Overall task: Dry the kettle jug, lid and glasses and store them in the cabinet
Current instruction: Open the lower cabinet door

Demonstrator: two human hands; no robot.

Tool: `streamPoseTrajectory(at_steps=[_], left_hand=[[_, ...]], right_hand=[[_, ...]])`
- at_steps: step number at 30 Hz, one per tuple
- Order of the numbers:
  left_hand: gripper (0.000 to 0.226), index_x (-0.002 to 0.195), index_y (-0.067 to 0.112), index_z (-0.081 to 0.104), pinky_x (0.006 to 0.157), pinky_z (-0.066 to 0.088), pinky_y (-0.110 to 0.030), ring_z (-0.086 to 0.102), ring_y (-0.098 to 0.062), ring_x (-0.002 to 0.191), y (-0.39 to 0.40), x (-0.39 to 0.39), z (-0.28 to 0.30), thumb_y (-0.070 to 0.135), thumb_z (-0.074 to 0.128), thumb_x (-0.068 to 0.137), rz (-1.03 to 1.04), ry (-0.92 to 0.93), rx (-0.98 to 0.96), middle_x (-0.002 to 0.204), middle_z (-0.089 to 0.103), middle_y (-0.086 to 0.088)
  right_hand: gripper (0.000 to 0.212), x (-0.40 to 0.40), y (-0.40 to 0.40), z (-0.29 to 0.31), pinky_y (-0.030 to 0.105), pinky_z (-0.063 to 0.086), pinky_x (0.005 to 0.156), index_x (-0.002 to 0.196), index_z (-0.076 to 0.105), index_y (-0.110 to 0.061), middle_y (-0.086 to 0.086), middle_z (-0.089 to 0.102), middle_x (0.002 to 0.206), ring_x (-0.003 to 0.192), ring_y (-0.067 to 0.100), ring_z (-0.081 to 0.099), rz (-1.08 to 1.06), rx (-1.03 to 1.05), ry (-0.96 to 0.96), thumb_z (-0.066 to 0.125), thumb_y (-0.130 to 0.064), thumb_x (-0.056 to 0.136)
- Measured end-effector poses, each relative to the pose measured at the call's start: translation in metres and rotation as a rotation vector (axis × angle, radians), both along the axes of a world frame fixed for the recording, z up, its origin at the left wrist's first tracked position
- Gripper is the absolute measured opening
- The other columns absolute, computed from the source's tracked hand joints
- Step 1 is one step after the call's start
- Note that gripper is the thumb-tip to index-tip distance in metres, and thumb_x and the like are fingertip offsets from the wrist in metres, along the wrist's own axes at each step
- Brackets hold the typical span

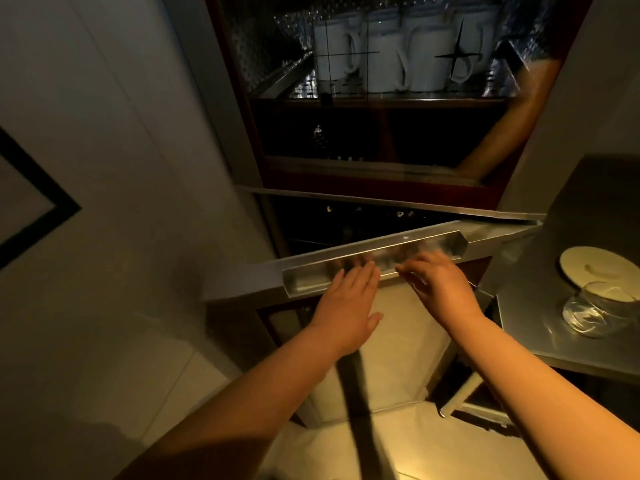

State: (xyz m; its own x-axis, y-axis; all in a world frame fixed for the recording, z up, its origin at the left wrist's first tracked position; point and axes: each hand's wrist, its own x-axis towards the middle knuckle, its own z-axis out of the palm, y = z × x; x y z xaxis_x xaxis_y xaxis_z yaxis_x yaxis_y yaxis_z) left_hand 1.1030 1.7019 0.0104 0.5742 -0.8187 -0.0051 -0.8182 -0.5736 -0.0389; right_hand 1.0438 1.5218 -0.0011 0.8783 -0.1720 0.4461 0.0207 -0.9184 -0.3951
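I face a dark cabinet whose lower door stands partly out, with a long metal handle across its front. My left hand reaches to the handle with straight fingers, their tips at its lower edge. My right hand is beside it, fingers loosely spread toward the same handle, holding nothing. On the counter at the right stand a clear glass jug and, behind it, a pale round lid. Whether either hand touches the handle is unclear.
Behind the glass of the upper cabinet door stand several white mugs. A grey counter juts out on the right, with an open drawer below it. A pale wall closes the left side.
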Motion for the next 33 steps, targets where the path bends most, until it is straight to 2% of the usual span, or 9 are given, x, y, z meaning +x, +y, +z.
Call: streamPoseTrajectory(at_steps=[4, 7, 10, 13, 17, 20, 26, 30, 33], left_hand=[[0.070, 0.149, 0.014, -0.008, 0.113, -0.013, -0.038, -0.018, -0.023, 0.143, 0.002, -0.017, 0.016, 0.047, 0.028, 0.099, -0.164, -0.148, 0.081, 0.157, -0.016, -0.007], [0.070, 0.150, 0.011, -0.005, 0.115, -0.010, -0.036, -0.017, -0.021, 0.144, -0.005, -0.028, 0.032, 0.047, 0.027, 0.100, -0.238, -0.091, 0.081, 0.158, -0.012, -0.007], [0.068, 0.150, 0.010, -0.001, 0.115, -0.007, -0.034, -0.010, -0.019, 0.145, -0.011, -0.036, 0.044, 0.047, 0.026, 0.100, -0.310, -0.028, 0.100, 0.159, -0.006, -0.007], [0.067, 0.150, 0.013, -0.002, 0.115, -0.004, -0.033, -0.008, -0.017, 0.145, -0.011, -0.038, 0.049, 0.047, 0.027, 0.100, -0.346, 0.060, 0.079, 0.159, -0.006, -0.004], [0.065, 0.150, 0.016, -0.001, 0.113, -0.003, -0.031, -0.005, -0.015, 0.145, -0.009, -0.039, 0.046, 0.046, 0.028, 0.100, -0.475, 0.147, 0.017, 0.159, -0.004, -0.002], [0.064, 0.150, 0.017, 0.000, 0.110, -0.004, -0.029, -0.004, -0.015, 0.145, -0.013, -0.041, 0.037, 0.047, 0.025, 0.100, -0.576, 0.156, -0.026, 0.159, -0.003, -0.001], [0.066, 0.150, 0.019, 0.000, 0.109, -0.006, -0.027, -0.005, -0.012, 0.144, -0.030, -0.047, 0.026, 0.051, 0.026, 0.098, -0.708, 0.184, -0.082, 0.159, -0.002, 0.001], [0.072, 0.150, 0.019, -0.001, 0.109, -0.004, -0.026, -0.006, -0.011, 0.143, -0.045, -0.053, 0.024, 0.056, 0.028, 0.096, -0.743, 0.213, -0.104, 0.159, -0.002, 0.000], [0.077, 0.150, 0.018, -0.003, 0.109, -0.005, -0.027, -0.010, -0.010, 0.142, -0.059, -0.053, 0.024, 0.061, 0.027, 0.094, -0.730, 0.226, -0.090, 0.158, -0.005, 0.001]], right_hand=[[0.042, -0.035, 0.016, -0.001, 0.029, 0.041, 0.092, 0.127, 0.054, -0.015, 0.007, 0.054, 0.122, 0.114, 0.021, 0.049, -0.082, 0.035, -0.010, 0.062, -0.017, 0.085], [0.055, -0.054, 0.029, 0.002, 0.032, 0.034, 0.103, 0.139, 0.041, -0.013, 0.010, 0.040, 0.142, 0.131, 0.022, 0.036, -0.103, -0.034, -0.003, 0.058, -0.015, 0.087], [0.053, -0.063, 0.035, 0.008, 0.035, 0.024, 0.113, 0.143, 0.031, -0.015, 0.005, 0.029, 0.151, 0.140, 0.015, 0.019, -0.140, -0.040, 0.082, 0.049, -0.021, 0.094], [0.049, -0.076, 0.040, 0.011, 0.027, 0.017, 0.113, 0.143, 0.032, -0.015, 0.003, 0.030, 0.150, 0.138, 0.008, 0.014, -0.204, -0.046, 0.101, 0.045, -0.024, 0.096], [0.047, -0.097, 0.052, 0.017, 0.021, 0.022, 0.106, 0.141, 0.038, -0.017, -0.001, 0.035, 0.148, 0.135, 0.006, 0.024, -0.333, -0.021, 0.101, 0.045, -0.028, 0.096], [0.046, -0.108, 0.056, 0.021, 0.021, 0.026, 0.103, 0.141, 0.038, -0.021, -0.003, 0.037, 0.147, 0.134, 0.009, 0.034, -0.429, -0.029, 0.142, 0.041, -0.031, 0.097], [0.045, -0.130, 0.066, 0.027, 0.026, 0.036, 0.102, 0.142, 0.036, -0.030, -0.012, 0.033, 0.149, 0.131, 0.006, 0.037, -0.569, 0.124, 0.168, 0.037, -0.037, 0.097], [0.049, -0.145, 0.061, 0.033, 0.026, 0.033, 0.105, 0.145, 0.028, -0.030, -0.012, 0.027, 0.151, 0.133, 0.006, 0.034, -0.580, 0.121, 0.235, 0.039, -0.035, 0.097], [0.052, -0.157, 0.053, 0.034, 0.020, 0.028, 0.103, 0.145, 0.026, -0.029, -0.013, 0.027, 0.151, 0.133, 0.004, 0.033, -0.569, 0.088, 0.258, 0.041, -0.035, 0.096]])
